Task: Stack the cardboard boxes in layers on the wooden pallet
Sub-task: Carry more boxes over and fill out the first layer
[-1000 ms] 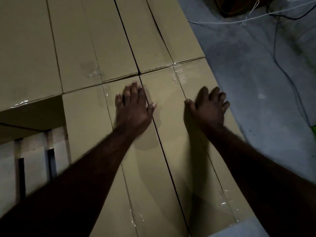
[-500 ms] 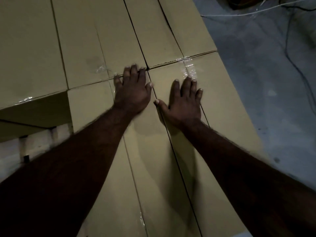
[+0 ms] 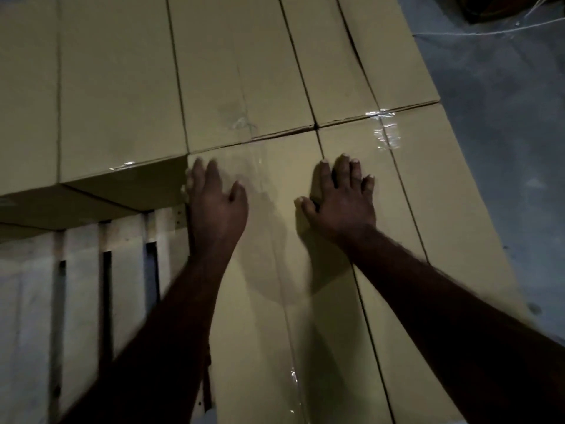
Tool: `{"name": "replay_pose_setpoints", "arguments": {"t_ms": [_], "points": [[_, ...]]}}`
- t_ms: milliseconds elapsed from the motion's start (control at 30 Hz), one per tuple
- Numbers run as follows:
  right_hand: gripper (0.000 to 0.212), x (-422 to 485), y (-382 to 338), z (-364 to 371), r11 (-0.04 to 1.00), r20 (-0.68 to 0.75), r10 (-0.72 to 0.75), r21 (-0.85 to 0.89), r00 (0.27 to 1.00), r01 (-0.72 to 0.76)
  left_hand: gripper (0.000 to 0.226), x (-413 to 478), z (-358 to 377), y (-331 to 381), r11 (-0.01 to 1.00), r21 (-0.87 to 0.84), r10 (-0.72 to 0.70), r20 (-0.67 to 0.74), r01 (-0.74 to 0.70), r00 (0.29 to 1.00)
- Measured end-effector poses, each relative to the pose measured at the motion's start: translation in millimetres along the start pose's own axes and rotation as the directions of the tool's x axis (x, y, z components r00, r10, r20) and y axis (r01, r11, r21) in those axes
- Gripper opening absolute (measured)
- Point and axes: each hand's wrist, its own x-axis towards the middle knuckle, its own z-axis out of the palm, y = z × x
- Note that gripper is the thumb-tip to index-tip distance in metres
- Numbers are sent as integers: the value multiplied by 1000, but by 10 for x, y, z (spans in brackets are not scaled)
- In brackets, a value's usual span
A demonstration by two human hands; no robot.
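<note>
Several tan cardboard boxes lie side by side on the wooden pallet (image 3: 128, 270). Nearest me are two long boxes: a left box (image 3: 269, 301) and a right box (image 3: 443, 240). My left hand (image 3: 218, 206) lies flat along the left box's left edge, fingers straight. My right hand (image 3: 342, 197) presses flat across the seam between the two near boxes, fingers spread. Behind them a far row of boxes (image 3: 244, 71) fills the pallet's back. Neither hand grips anything.
Bare pallet slats with dark gaps show at lower left. A lower box (image 3: 101, 194) sits at the left behind the slats. Grey concrete floor (image 3: 504, 148) lies to the right, with thin white cables (image 3: 489, 30) at the top right.
My left hand slid left to the left box's outer edge, and my right hand slid left onto the seam. The view shifted, showing more of the pallet slats.
</note>
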Motion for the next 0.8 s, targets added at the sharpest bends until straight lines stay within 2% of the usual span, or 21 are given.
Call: {"name": "replay_pose_setpoints", "arguments": {"t_ms": [33,100,167,233,267,467,600,700,800], "points": [[87,-30,-55,3,1000,14,-14,-3,1000,14,65,-130,-98,-161,995,-37,-94,-17,94,995],[92,-86,-147,32,999,42,-32,-11,999,33,68,-380,-237,-356,944,-142,-297,34,299,954],[96,-119,-215,62,999,60,-27,-23,998,28,63,-551,-287,-421,842,-244,-447,189,482,875],[100,-119,-236,79,999,55,-12,-30,998,14,53,-640,-261,-442,789,-332,-415,331,516,848],[101,-123,-242,87,999,54,-8,-35,998,10,49,-666,-241,-453,784,-357,-392,350,508,851],[102,-121,-254,146,997,51,-12,-70,999,16,63,-646,-209,-494,800,-356,-355,368,482,860],[94,-172,-308,182,998,27,6,-58,1000,-4,64,-658,-250,-505,804,-376,-310,396,461,864],[87,-320,-377,218,1000,-21,12,-20,1000,-12,57,-761,-296,-577,748,-455,-311,402,483,861],[84,-576,-370,264,1000,-52,17,19,999,-16,62,-1126,-326,-715,681,-448,-360,485,580,797]]}}
